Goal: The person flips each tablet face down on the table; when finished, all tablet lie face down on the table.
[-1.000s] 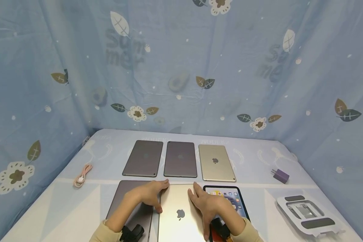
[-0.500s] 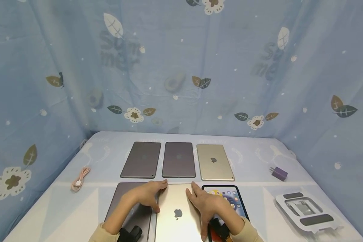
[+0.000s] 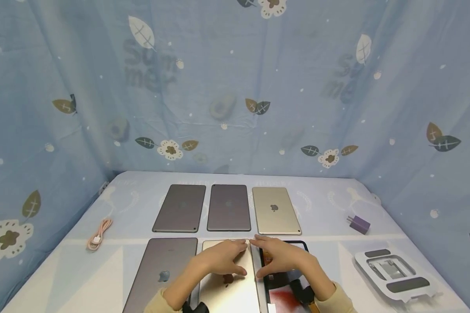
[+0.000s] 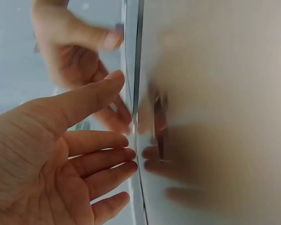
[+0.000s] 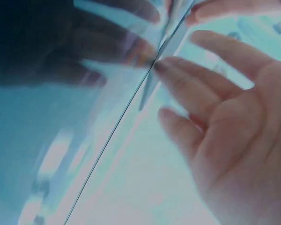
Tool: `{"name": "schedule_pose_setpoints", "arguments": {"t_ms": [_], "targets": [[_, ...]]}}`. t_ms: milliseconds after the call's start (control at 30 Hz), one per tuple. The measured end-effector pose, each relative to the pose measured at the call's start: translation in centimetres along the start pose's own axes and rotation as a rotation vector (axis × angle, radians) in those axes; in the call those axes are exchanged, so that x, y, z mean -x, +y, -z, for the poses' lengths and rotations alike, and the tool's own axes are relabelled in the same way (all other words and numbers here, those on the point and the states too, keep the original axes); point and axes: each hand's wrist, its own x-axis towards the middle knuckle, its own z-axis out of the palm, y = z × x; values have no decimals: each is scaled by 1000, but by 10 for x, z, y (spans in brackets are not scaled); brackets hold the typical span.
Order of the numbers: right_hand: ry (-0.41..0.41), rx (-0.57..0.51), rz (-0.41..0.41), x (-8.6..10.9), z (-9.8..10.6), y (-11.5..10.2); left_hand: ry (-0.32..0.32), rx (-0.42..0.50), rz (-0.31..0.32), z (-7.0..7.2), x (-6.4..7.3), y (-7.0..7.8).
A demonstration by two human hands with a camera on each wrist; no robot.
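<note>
In the head view, my left hand is over the gold laptop, fingers loosely bent. My right hand is over the black-edged tablet, whose screen shows reflections and a red patch. The two hands face each other, nothing between them. Left of the gold laptop lies a grey laptop, lid up. In the left wrist view, the fingers of the left hand spread beside a shiny metal edge. The right wrist view shows the right hand with fingers extended by a glossy surface; contact is unclear.
Behind lie two dark grey tablets, left and middle, and a gold tablet, backs up. A pink cable sits left. On the right are a purple charger plug and a white folding stand.
Both hands have moved right: the left from the gold laptop's left edge to above its lid, the right from that lid to above the black-edged tablet. The head view has turned slightly right.
</note>
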Motion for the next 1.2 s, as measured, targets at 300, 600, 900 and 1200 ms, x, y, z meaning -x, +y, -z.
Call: {"name": "schedule_pose_setpoints", "arguments": {"t_ms": [300, 600, 900, 1200], "targets": [[103, -58, 8, 33, 13, 40, 44, -103, -20, -13, -36, 32], [151, -23, -126, 55, 16, 69, 49, -110, 50, -17, -40, 44], [235, -8, -261, 57, 9, 76, 27, -113, 77, -19, -39, 44], [279, 26, -283, 57, 8, 75, 26, -93, 97, -18, -37, 46]]}}
